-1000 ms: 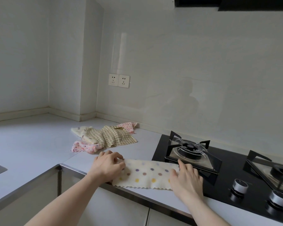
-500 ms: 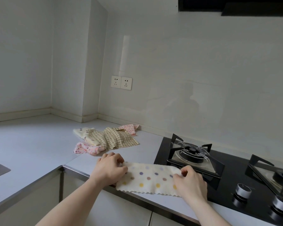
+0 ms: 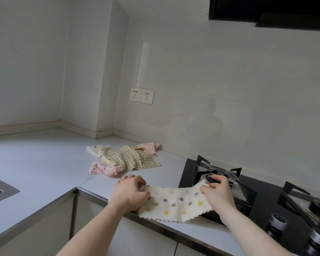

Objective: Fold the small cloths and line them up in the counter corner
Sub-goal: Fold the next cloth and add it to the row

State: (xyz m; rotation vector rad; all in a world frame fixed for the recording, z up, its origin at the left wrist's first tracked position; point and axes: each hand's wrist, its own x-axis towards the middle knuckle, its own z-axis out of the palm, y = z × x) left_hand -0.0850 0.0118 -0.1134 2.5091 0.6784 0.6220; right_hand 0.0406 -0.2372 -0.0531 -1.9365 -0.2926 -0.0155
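Both hands now lift the dotted cloth point(image 3: 175, 204) off the counter.

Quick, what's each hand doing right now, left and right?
Left hand: fingers curled, gripping the left end of the dotted cloth.
Right hand: fingers pinching the cloth's right end, lifted by the stove.

I saw both bare forearms reach forward, the left hand point(image 3: 130, 193) and the right hand point(image 3: 218, 194) knuckles-up, fingers curled, each pinching one end of something.
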